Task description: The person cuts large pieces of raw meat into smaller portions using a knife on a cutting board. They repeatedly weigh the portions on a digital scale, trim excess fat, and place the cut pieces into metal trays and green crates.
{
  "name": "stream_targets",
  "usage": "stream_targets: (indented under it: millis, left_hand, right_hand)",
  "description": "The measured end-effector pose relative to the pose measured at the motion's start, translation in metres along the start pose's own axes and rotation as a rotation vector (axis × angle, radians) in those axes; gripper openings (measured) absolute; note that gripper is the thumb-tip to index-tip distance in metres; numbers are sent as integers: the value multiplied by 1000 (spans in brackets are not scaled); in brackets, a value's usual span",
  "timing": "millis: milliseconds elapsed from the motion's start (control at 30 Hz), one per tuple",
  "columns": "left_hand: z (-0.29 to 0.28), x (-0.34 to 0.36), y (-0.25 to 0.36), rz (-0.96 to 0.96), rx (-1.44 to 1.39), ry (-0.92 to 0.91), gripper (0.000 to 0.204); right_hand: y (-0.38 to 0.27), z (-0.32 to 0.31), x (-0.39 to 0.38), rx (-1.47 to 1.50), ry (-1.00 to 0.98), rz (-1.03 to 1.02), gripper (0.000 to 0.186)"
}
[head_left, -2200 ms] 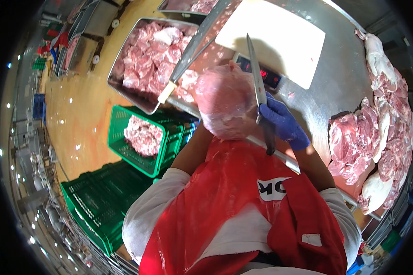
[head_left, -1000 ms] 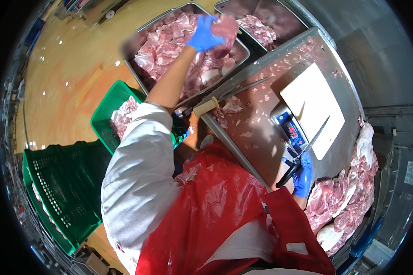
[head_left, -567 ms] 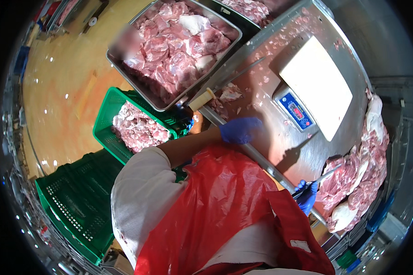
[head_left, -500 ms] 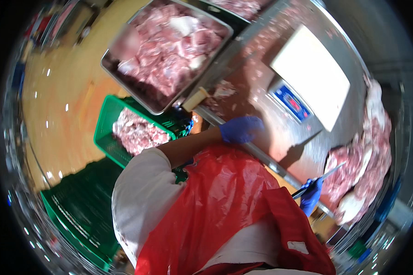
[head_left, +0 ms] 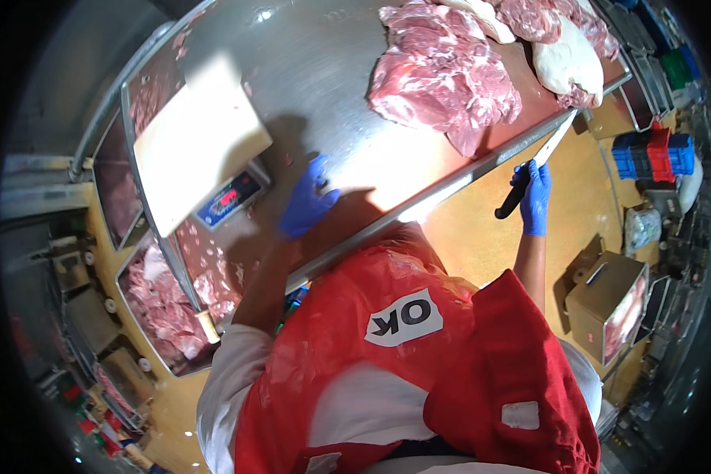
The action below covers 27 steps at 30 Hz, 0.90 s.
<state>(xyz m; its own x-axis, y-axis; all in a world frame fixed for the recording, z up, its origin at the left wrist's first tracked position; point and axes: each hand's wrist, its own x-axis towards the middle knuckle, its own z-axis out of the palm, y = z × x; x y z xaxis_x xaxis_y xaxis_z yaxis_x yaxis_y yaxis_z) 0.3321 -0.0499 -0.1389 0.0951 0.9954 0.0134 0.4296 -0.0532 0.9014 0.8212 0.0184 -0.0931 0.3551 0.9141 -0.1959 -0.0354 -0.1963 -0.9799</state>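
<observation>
My right hand (head_left: 536,197), in a blue glove, is closed round the black handle of a knife (head_left: 555,141). Its blade points up and away, the tip close to the table edge near a fat-covered cut of meat (head_left: 565,63). My left hand (head_left: 309,201), also gloved in blue, hovers over or rests on the metal table (head_left: 316,87), fingers apart and nothing in it. Left of that hand stands a scale (head_left: 231,197) with a white board (head_left: 189,150) on top. A large slab of raw meat (head_left: 442,79) lies on the table between my hands, farther off.
A metal tray of meat pieces (head_left: 162,304) stands beyond the table's left end, near a pale handle (head_left: 207,325). At the right, a cardboard box (head_left: 604,296) and blue and red crates (head_left: 652,154) are on the floor. The table's raised edge runs before my apron.
My view has turned to the right, so the meat slabs now lie ahead and the scale to the left. My left hand has spread its fingers over the table; the right still holds the knife.
</observation>
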Motion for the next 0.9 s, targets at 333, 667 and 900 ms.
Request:
stream_targets:
  millis: [333, 667, 900]
  left_hand:
    - [156, 224, 108, 399, 382, 93, 85]
    - [140, 260, 69, 433, 562, -61, 74]
    - [-1, 322, 34, 385, 684, -522, 72]
  right_hand:
    - [-2, 17, 205, -276, -230, -171, 26]
    - [-7, 68, 256, -58, -712, 89, 34]
    - [32, 122, 103, 31, -704, 183, 25]
